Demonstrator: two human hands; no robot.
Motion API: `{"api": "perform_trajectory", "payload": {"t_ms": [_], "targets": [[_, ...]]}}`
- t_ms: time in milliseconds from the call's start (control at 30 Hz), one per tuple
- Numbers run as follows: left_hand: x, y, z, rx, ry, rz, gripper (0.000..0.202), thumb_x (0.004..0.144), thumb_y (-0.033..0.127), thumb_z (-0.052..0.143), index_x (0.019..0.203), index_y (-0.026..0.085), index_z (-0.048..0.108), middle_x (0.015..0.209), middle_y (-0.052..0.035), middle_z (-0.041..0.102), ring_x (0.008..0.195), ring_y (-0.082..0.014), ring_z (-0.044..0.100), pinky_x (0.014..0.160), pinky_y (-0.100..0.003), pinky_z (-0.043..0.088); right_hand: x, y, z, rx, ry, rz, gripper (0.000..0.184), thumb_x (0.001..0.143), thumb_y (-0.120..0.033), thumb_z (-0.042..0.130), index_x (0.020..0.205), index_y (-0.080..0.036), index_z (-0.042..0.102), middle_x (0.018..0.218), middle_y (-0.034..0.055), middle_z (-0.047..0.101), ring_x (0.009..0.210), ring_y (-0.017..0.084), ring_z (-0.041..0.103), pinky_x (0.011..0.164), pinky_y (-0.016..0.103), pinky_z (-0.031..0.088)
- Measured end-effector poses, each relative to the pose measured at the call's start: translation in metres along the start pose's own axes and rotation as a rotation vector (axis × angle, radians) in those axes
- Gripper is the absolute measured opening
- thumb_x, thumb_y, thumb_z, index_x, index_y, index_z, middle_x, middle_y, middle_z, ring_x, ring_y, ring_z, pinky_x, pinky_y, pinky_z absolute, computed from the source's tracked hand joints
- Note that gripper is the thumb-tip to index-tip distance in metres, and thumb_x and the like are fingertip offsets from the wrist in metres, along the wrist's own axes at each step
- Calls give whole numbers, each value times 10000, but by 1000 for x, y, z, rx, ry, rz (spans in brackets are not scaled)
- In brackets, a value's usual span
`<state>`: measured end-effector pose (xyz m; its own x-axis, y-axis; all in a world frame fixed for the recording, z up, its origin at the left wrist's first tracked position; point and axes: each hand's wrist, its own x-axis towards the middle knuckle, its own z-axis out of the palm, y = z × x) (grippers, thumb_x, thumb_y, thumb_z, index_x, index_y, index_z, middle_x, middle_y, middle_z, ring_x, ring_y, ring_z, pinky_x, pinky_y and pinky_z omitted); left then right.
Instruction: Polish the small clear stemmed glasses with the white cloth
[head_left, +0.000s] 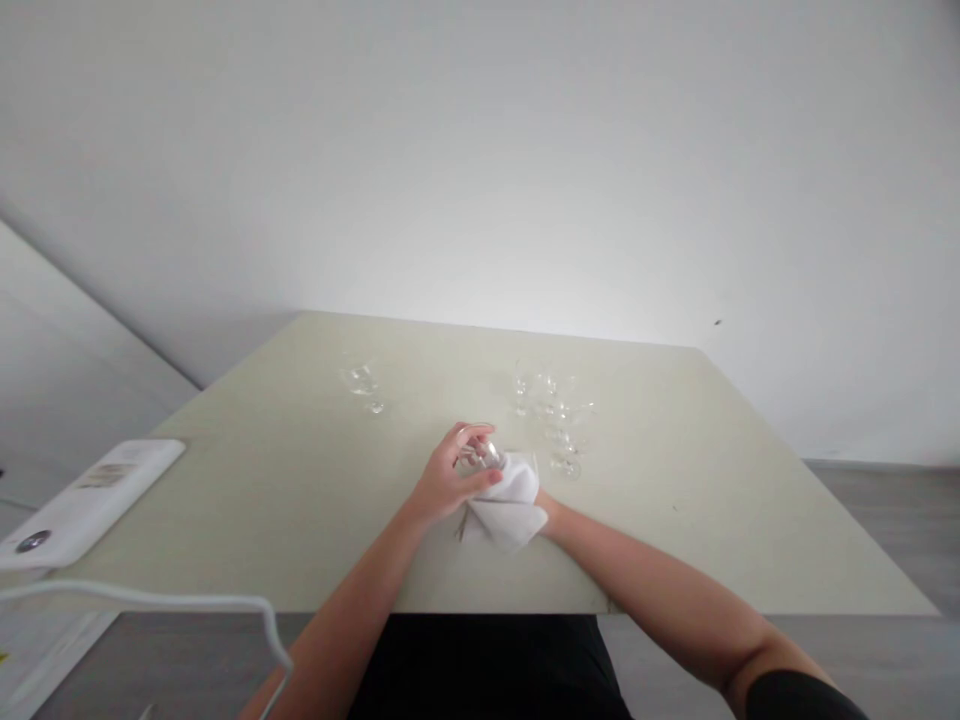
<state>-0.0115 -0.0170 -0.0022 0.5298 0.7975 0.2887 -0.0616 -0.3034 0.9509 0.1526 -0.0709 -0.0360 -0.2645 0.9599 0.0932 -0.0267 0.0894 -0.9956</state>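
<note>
Gripped in left hand (444,482), at centre, against white cloth (517,480): a glass (480,454). Mostly under cloth: right hand (545,504), grip undeterminable. Apparently midway in handling; farther off, left glassware (361,379) and right glassware (556,410), finished or waiting unclear.

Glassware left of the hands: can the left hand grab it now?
Probably not: the left hand holds a glass. Nothing visible blocks the way to the glassware, so it likely could once freed.

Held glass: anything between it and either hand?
Yes for the right hand: the white cloth covers most of it and meets the held glass; those fingers are hidden. Nothing visible for the left hand, bare on the glass.
</note>
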Motion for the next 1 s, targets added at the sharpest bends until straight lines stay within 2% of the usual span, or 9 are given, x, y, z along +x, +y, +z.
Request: {"api": "perform_trajectory", "payload": {"t_ms": [67,133,233,333,400,533,667,767,1000], "targets": [[0,0,0,-4,8,-1,680,653,440,845,1227,167,603,972,-55,656,850,-167,616,782,-284,494,-1,-5,1,-1,-33,-31,391,658,-286,786,1030,-215,692,1154,57,685,1246,269,543,1118,388,372],[-1,3,-1,-121,-25,0,723,655,459,841,1252,162,560,902,-43,672,803,-163,622,754,-286,499,-5,-12,-1,54,-82,10,409,683,-295,760,1078,-216,687,1132,66,694,1143,272,609,1033,385,465],[-3,6,-3,-252,-56,30,694,682,529,806,1210,159,550,921,-72,702,798,-175,639,742,-300,508,-11,-20,-4,135,-95,136,259,720,-275,727,967,-198,703,923,69,708,955,258,660,852,355,556],[-4,5,-2,-290,81,109,626,780,578,698,1221,161,544,963,-91,692,769,-157,623,715,-292,508,-11,-20,-1,178,-16,158,122,694,-207,743,799,-183,686,788,56,677,819,227,656,793,344,555],[-4,3,-2,-308,223,188,603,828,589,634,1254,176,524,982,-83,669,729,-132,593,676,-272,501,-8,-16,2,221,73,118,124,713,-225,726,817,-170,687,799,44,679,791,207,650,803,343,539],[-5,-5,-1,-196,377,346,657,797,557,684,1312,208,473,1040,-77,622,747,-125,587,669,-266,509,0,-10,5,239,71,102,259,728,-319,709,937,-167,700,918,49,703,853,209,651,883,371,519],[-7,-11,0,-14,352,410,752,768,495,742,1380,211,412,1104,-94,597,802,-141,603,743,-306,523,2,-6,4,214,77,85,267,647,-312,773,864,-171,709,933,60,699,905,224,635,958,392,490],[-8,-13,1,77,352,398,761,784,461,734,1408,209,379,1142,-112,591,763,-129,591,739,-315,527,3,-1,4,211,69,73,232,704,-326,755,858,-160,703,921,64,699,920,227,630,966,392,471],[-9,-12,0,153,385,411,801,759,485,743,1415,209,375,1134,-104,591,751,-134,568,763,-336,526,-1,-2,-3,188,19,120,326,728,-379,751,910,-111,712,874,72,726,814,186,652,813,326,519]]}}
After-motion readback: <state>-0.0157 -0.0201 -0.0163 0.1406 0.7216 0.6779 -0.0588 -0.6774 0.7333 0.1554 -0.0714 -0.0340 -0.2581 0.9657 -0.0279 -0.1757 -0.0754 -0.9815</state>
